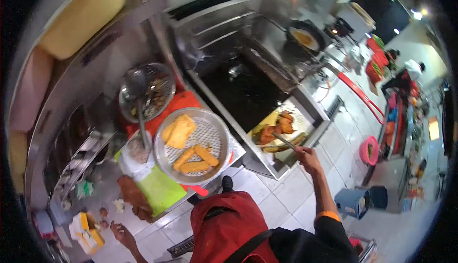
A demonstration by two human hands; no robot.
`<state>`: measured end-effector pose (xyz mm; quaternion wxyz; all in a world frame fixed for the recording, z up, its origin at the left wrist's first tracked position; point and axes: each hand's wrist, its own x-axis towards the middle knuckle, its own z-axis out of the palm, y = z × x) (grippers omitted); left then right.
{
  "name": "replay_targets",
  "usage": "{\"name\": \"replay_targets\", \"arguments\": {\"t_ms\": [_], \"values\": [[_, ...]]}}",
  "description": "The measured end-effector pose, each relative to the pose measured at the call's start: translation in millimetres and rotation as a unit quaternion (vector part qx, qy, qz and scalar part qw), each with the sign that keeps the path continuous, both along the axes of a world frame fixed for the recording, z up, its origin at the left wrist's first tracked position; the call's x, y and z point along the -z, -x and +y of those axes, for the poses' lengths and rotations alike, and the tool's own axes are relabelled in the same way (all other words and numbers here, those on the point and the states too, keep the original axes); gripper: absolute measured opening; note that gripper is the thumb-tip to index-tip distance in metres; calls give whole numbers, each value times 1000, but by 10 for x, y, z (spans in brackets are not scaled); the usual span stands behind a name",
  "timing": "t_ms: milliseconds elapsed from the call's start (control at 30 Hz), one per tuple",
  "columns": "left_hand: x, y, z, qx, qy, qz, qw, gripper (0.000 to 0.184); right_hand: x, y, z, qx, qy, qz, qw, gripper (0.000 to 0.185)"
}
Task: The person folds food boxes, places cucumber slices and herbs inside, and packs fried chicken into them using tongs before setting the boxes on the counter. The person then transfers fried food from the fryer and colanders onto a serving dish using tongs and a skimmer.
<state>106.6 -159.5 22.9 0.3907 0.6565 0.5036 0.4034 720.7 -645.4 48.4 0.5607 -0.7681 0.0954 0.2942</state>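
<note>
My right hand (307, 159) is closed around the end of a slim metal utensil (285, 141); its kind I cannot make out. The utensil's far end reaches fried chicken pieces (285, 122) in a pale tray (301, 115) at the fryer's front. Dark oil fills the fryer (238, 79) behind it. Low on the left, my left hand (123, 234) is empty with its fingers apart, near small reddish bulbs (103, 212) and a yellow-and-white box (87, 233).
A perforated steel pan (163, 160) holds golden fried pieces. Beside it are a second metal bowl (164, 79) with a ladle, a green cutting board (162, 189) and a brown cloth (131, 194). A red-handled tool (355, 89), blue bin (352, 202) and co-worker (408, 77) are to the right.
</note>
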Motion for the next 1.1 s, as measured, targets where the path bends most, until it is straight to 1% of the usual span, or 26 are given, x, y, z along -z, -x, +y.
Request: {"name": "replay_targets", "arguments": {"t_ms": [33,67,100,133,200,267,300,333,367,400,433,467,533,567,600,667,700,733,800,833,867,933,967,1000,1067,1100], "values": [[-161,-128,-106,-13,-31,102,994,37,-223,40,80,35,-33,39,998,16],[-226,-241,-182,6,-99,77,992,38,-218,15,-21,34,-102,57,993,15],[-354,-314,-267,-18,-98,158,982,37,-438,52,88,50,-70,62,994,15],[-445,-356,-329,-42,-94,235,967,36,-608,70,126,23,-97,64,993,17],[-472,-315,-383,-66,-98,245,962,35,-800,119,303,-5,-131,55,990,16],[-490,-308,-404,-84,-101,254,958,35,-1043,215,738,-51,-105,61,991,15],[-496,-334,-420,-81,-104,248,960,34,-1119,265,970,-84,-114,77,987,16],[-511,-349,-461,-77,-105,243,961,34,-1154,353,1255,-121,-83,54,988,18],[-534,-379,-497,-75,-91,221,968,32,-1003,376,1461,-156,-76,34,984,22],[-555,-369,-525,-82,-90,218,968,32,-977,440,1689,-205,-58,-21,977,28],[-574,-341,-569,-67,-101,234,965,30,-928,517,1870,-205,-64,-37,976,30],[-570,-317,-605,-53,-112,249,961,29,-869,538,2001,-257,-33,-87,962,32],[-528,-115,-727,-77,-108,262,956,28,-795,512,2139,-288,-12,-110,951,35],[-493,-34,-793,-97,-111,275,950,27,-804,480,2146,-295,-12,-114,948,35],[-465,47,-878,-105,-109,273,950,27,-802,439,2113,-283,-39,-69,956,35],[-444,195,-1060,-112,-233,334,906,26,-763,363,2125,-276,-81,-3,958,34],[-302,364,-1151,-137,-187,302,925,25,-706,342,2133,-283,-95,0,954,34],[-288,412,-1256,-143,-182,302,925,25,-676,319,2135,-289,-108,2,951,33],[-267,478,-1414,-171,-115,334,920,23,-693,256,2133,-290,-105,6,951,32],[44,782,-1435,-167,-153,319,920,21,-712,239,2131,-284,-104,11,953,32],[54,845,-1482,-169,-149,316,921,21,-752,241,2121,-286,-100,9,953,32],[60,935,-1575,-134,-160,305,929,19,-850,263,2081,-241,-98,37,965,23],[101,951,-1580,-136,-155,302,931,19,-830,277,2052,-220,-122,54,966,18],[127,973,-1561,-149,-154,297,931,19,-803,290,2026,-224,-117,52,966,18],[99,1069,-1517,-180,-152,293,927,18,-663,315,1968,-165,-157,109,968,13],[-33,1082,-1482,-232,61,161,957,20,-367,214,1830,-159,-133,91,974,10]]}}
